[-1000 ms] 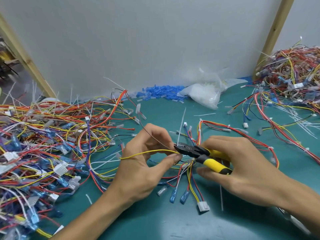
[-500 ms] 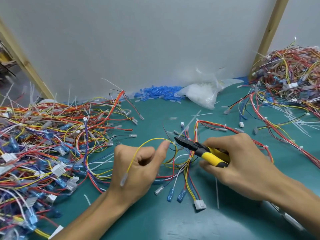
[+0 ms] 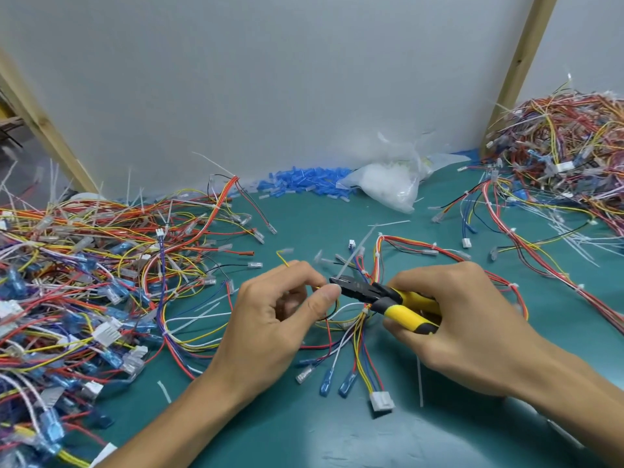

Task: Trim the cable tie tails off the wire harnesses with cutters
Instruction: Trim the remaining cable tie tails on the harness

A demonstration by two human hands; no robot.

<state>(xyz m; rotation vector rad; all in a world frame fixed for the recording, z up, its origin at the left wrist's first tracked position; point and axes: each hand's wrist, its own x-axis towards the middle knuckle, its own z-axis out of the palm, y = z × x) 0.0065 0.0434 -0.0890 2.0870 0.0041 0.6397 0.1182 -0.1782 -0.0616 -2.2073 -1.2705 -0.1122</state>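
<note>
- I note a teal table top [image 3: 270, 434].
- Left harness heap [image 3: 84, 282] and right harness heap [image 3: 567, 146] lie on it.
- Centre harness [image 3: 363, 363] lies spread.
- Blue sleeves [image 3: 304, 179] and clear bag [image 3: 388, 187] lie by the wall.
- Cut tie tail [image 3: 419, 383] lies loose.

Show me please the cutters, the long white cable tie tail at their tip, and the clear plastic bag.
cutters [image 3: 380, 295]: head view, on the black pivot ahead of the yellow handles.
cable tie tail [image 3: 356, 253]: head view, halfway along the white strip.
plastic bag [image 3: 388, 189]: head view, on its bulging white middle.

Clear plastic bag [image 3: 388, 189] nr white wall [image 3: 304, 79], blue sleeve pile [image 3: 304, 180] beside it, teal mat [image 3: 304, 434], wood posts [image 3: 520, 69]
</note>
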